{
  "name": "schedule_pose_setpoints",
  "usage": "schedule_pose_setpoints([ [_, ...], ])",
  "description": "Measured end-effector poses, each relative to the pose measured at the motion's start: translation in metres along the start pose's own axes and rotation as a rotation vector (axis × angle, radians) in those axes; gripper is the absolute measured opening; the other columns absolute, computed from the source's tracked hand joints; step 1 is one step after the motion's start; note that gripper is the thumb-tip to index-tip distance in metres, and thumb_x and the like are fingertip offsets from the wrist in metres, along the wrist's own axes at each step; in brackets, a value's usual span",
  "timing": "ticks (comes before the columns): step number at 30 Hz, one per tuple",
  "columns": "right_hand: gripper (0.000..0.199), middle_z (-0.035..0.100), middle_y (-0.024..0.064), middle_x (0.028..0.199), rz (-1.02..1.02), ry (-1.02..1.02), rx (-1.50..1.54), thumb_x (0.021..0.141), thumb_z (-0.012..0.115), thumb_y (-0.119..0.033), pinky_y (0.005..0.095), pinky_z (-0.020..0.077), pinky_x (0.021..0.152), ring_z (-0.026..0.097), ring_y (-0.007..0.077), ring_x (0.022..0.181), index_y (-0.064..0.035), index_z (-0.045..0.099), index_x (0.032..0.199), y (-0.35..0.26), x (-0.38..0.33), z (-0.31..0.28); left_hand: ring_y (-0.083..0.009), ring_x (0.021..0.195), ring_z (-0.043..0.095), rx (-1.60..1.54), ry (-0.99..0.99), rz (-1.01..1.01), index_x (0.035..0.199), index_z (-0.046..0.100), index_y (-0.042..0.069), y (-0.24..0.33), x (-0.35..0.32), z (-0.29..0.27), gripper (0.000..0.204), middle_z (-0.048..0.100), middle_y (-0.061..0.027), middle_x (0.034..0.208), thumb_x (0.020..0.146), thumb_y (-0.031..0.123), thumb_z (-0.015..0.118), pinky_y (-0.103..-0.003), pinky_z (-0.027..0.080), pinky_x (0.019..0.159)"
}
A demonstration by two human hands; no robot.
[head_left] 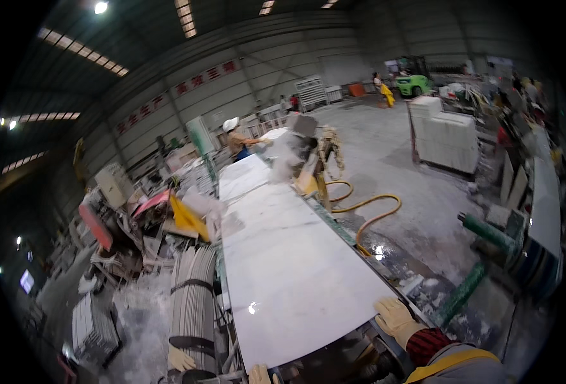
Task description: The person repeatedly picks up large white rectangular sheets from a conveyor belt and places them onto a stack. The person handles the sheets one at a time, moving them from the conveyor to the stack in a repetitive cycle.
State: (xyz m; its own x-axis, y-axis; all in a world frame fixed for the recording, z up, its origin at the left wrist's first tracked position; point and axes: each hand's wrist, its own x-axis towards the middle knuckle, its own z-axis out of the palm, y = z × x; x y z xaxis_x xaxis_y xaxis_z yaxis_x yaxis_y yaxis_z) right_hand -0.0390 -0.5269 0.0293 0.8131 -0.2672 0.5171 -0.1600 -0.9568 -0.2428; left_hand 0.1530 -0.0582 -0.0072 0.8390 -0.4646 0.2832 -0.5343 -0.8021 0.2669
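A large white stone slab (302, 275) with faint grey veins lies lengthwise before me on a long machine bed, its surface shiny and wet-looking. My right hand (395, 319), in a cream work glove, is closed over the slab's near right corner, fingers bent onto the edge. At the near left corner, my left hand (261, 375) wears the same kind of glove; only its fingers show, curled at the edge, and the picture's lower rim cuts off the rest. Another cream glove (181, 360) appears beside the grey ribbed roll (192, 291); whether a hand is inside, I cannot tell.
A co-worker in a white cap (231, 125) stands at the bed's far left, near a blurred grey machine part (303, 126). Along the right, a yellow hose (385, 211) loops over wet floor near green rollers (462, 294). Pale stacked blocks (448, 137) and a green forklift (413, 83) stand farther off.
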Motion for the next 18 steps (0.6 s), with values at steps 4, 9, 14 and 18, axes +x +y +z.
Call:
schedule_pose_setpoints([
  [4, 0.045, 0.068, 0.0206, 0.136, -0.001, 0.027, 0.027, 0.093, 0.073, -0.023, 0.0527, 0.0481, 0.116, 0.063, 0.0411, 0.129, -0.0031, 0.066, 0.133, 0.0, 0.0, -0.003, -0.0533, 0.143, 0.051, 0.07, 0.064, 0.083, 0.156, 0.056, -0.003, -0.006, -0.004, 0.001, 0.06, 0.055, -0.0362, 0.155, 0.113, 0.039, 0.056, -0.058, 0.039, 0.124],
  [9, 0.045, 0.066, 0.0192, 0.134, 0.033, 0.044, 0.101, 0.093, 0.072, -0.023, 0.0516, 0.048, 0.115, 0.062, 0.0408, 0.129, -0.0033, 0.064, 0.133, 0.005, -0.005, 0.002, -0.0548, 0.137, 0.056, 0.076, 0.042, 0.061, 0.15, 0.059, -0.005, -0.007, -0.006, 0.004, 0.058, 0.06, -0.0378, 0.148, 0.113, 0.039, 0.057, -0.059, 0.044, 0.119],
  [14, 0.047, 0.063, 0.0175, 0.133, 0.03, 0.055, 0.102, 0.091, 0.074, -0.024, 0.0492, 0.0471, 0.115, 0.06, 0.0382, 0.13, -0.0035, 0.064, 0.132, 0.007, -0.01, 0.006, -0.0523, 0.152, 0.043, 0.071, -0.092, 0.047, 0.161, 0.049, -0.002, -0.008, 0.0, -0.001, 0.065, 0.048, -0.0338, 0.163, 0.114, 0.041, 0.055, -0.058, 0.033, 0.129],
  [18, 0.047, 0.063, 0.0174, 0.133, 0.04, 0.078, 0.104, 0.091, 0.075, -0.023, 0.049, 0.0474, 0.114, 0.06, 0.0381, 0.128, -0.0034, 0.064, 0.132, 0.009, -0.014, 0.007, -0.0526, 0.159, 0.035, 0.06, -0.198, 0.003, 0.166, 0.043, -0.002, -0.006, -0.005, -0.012, 0.07, 0.041, -0.0339, 0.17, 0.115, 0.045, 0.052, -0.059, 0.027, 0.132],
])
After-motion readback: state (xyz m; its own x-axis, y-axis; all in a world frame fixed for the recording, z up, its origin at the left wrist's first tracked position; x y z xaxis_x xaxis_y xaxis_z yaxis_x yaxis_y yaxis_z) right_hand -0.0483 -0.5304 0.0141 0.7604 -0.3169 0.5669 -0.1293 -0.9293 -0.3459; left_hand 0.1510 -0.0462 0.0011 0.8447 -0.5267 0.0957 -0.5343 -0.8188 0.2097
